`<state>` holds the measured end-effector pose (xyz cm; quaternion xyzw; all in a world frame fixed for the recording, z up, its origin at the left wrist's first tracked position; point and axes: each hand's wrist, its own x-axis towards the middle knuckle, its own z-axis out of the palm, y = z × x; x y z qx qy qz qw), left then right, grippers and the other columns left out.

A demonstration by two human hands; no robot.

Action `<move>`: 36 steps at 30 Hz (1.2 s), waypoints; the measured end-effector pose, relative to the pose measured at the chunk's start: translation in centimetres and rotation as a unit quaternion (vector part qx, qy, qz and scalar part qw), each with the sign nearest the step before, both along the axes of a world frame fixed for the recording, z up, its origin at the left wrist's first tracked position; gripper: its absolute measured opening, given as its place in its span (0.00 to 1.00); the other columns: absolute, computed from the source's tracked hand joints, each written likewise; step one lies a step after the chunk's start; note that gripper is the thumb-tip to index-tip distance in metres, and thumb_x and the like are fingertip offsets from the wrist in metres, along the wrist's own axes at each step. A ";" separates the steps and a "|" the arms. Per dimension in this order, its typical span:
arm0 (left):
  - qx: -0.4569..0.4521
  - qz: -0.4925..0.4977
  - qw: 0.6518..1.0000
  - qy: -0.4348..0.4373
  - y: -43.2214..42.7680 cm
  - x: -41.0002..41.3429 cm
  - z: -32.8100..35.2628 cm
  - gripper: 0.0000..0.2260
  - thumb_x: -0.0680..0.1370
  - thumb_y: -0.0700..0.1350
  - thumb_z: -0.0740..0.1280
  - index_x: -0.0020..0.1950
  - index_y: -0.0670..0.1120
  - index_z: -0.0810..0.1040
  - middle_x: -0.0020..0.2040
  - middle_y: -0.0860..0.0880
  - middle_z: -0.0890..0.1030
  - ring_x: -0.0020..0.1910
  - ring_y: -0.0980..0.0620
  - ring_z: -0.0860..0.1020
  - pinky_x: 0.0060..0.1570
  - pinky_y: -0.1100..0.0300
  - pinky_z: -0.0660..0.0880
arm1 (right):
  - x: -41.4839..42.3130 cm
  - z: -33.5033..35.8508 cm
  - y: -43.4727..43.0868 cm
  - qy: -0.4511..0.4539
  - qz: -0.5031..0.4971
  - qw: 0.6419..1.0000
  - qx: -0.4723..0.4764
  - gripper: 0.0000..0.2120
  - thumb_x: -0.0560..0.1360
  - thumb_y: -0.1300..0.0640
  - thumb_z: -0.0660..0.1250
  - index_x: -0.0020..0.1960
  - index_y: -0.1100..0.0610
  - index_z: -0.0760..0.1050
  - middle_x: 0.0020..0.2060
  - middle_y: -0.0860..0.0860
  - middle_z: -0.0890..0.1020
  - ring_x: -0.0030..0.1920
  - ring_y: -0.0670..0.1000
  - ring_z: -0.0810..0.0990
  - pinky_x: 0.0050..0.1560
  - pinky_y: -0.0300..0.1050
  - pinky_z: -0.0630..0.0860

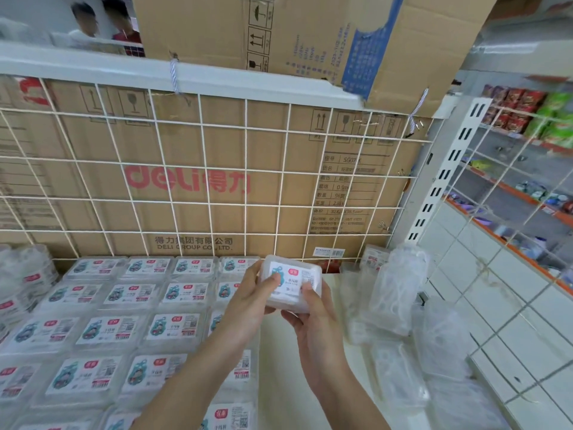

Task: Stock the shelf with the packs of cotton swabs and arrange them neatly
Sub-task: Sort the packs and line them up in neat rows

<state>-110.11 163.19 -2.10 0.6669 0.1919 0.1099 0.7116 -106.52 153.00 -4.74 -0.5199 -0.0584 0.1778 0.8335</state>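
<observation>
Rows of packs (130, 328) lie on the shelf (279, 383) left, loose bags (400, 305) right, wire grid (217, 181) behind.

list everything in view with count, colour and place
held pack: one, clear, white label, between both hands
laid packs: many, clear, rows on shelf's left
plastic bags: several, clear, shelf's right
shelf: one, white, under packs
wire grid: one, white, behind shelf
cardboard boxes: several, brown, behind and atop grid
snack packets: many, red, green, far right
left hand: one, grips held pack
right hand: one, grips held pack
</observation>
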 end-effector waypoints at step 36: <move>0.600 -0.094 0.783 0.134 7.5 3.7 -6.3 0.43 0.63 0.66 0.31 0.77 0.56 0.51 0.78 0.56 0.48 0.76 0.58 0.43 0.70 0.58 0.33 | 10.5 -6.9 1.2 -0.287 0.001 0.873 -0.394 0.31 0.71 0.60 0.73 0.70 0.46 0.66 0.61 0.50 0.69 0.55 0.43 0.74 0.55 0.28 0.69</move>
